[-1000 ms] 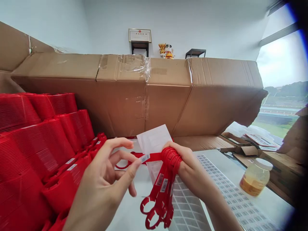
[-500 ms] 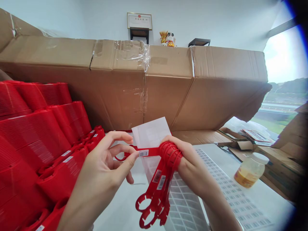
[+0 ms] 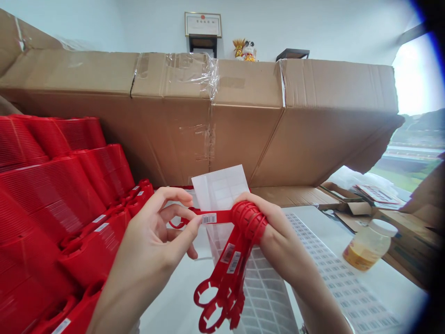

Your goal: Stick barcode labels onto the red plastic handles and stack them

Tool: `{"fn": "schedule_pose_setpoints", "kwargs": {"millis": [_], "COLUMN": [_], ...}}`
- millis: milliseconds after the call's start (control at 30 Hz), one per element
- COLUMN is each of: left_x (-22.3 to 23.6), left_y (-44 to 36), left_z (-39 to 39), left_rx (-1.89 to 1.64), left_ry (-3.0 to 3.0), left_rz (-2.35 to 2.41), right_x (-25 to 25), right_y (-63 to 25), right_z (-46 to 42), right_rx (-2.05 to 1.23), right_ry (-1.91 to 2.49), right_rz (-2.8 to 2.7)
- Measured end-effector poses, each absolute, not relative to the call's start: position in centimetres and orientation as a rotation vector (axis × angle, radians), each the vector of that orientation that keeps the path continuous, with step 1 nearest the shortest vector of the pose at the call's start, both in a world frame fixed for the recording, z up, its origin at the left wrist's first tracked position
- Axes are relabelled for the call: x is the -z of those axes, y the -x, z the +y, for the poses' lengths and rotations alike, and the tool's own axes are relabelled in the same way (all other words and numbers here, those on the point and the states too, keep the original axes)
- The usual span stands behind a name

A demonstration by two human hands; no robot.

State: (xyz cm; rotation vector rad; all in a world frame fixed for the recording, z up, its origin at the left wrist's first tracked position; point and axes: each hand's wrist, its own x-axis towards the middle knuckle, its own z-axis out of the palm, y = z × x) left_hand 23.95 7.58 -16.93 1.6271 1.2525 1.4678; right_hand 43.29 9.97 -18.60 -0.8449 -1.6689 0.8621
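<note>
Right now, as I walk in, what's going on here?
A person is working with bare hands. The right hand grips a bundle of red plastic strips, and the left hand pinches one strip's end beside its barcode sticker. A white label sheet rises behind them, red stacks sit to the left, and a jar stands to the right.
</note>
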Motion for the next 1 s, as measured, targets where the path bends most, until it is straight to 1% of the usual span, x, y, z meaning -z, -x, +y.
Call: {"fn": "schedule_pose_setpoints", "kwargs": {"millis": [1000], "left_x": [16.92], "left_y": [-23.66], "left_z": [7.60], "left_rx": [-1.450], "left_ry": [-1.607], "left_rz": [1.282], "right_x": [18.62], "right_y": [-43.32], "right_z": [9.83], "right_rx": [-0.864], "right_ry": [0.835], "right_rz": [-1.667]}}
